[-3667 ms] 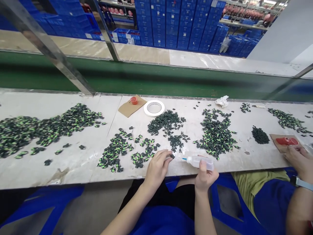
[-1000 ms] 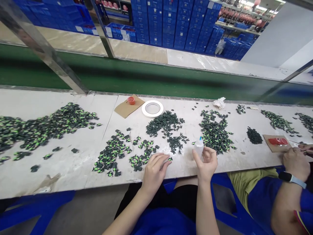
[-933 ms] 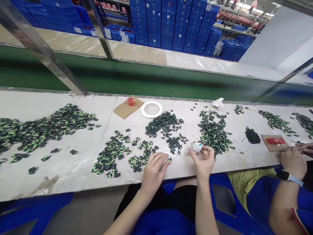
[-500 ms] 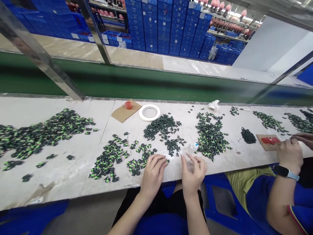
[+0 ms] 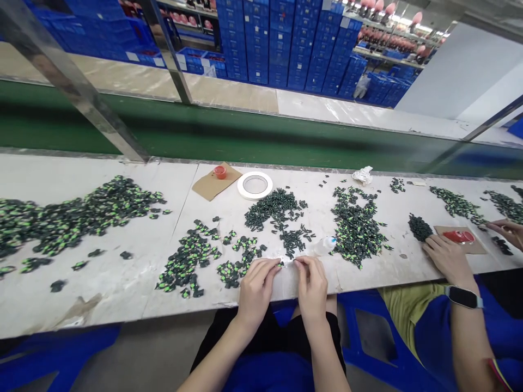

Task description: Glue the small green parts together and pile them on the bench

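Between the thumb and fingers of my left hand (image 5: 256, 283) is a small dark piece with green (image 5: 280, 264). My right hand (image 5: 311, 280) pinches a small dark part (image 5: 295, 261), a short gap to the right of it. A pile of small dark parts (image 5: 272, 209) lies beyond my hands. Left of my left hand are dark-and-green pieces (image 5: 186, 258) in loose clusters. A clear bottle with a blue tip (image 5: 326, 246) lies just beyond my right hand, beside another dark-and-green pile (image 5: 356, 226).
A white tape roll (image 5: 255, 186) and a red pot (image 5: 219, 172) on cardboard (image 5: 206, 185) stand farther back. A large dark-and-green pile (image 5: 93, 212) covers the left of the white table (image 5: 118, 277). At right, a co-worker's hand (image 5: 447, 258) reaches to a dark pile (image 5: 419, 227).
My right hand has moved slightly left and closed its fingers on a small dark part. The bottle shows more fully. The co-worker's hand has moved left to the dark pile.
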Tool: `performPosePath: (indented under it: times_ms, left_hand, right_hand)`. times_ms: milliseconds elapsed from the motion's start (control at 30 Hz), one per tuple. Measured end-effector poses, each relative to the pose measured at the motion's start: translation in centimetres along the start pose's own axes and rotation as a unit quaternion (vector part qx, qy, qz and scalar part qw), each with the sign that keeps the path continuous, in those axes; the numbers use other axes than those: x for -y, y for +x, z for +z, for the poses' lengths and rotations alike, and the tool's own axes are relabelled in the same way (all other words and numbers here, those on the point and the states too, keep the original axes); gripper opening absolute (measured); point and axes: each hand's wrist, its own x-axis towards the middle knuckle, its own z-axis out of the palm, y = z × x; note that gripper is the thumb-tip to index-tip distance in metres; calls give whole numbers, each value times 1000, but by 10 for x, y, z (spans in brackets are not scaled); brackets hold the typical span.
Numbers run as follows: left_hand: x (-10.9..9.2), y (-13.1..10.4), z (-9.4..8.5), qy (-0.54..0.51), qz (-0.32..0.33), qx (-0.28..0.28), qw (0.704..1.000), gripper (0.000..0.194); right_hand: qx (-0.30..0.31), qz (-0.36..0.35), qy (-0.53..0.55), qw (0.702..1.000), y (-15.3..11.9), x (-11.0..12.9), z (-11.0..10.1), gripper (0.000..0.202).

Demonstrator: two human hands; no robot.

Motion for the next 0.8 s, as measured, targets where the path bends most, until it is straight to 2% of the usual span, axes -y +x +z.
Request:
performPosePath:
  times_ms: [133,400,567,800]
  left_hand:
    - [2,-1,0,-1,3,7,1000,18]
    - [1,5,-5,-64,-41,45,996,16]
    - [-2,10,-9,-99,-56,58,992,13]
    - [-4,9,-9,-90,-45,72,992,12]
  right_hand:
    - [63,10,87,994,-1,9,3,18]
    - [64,35,102,992,1,6,1,13]
    - [74,-3,106,992,0,3,-1,14]
    - [99,-66,103,988,7,0,-6,22]
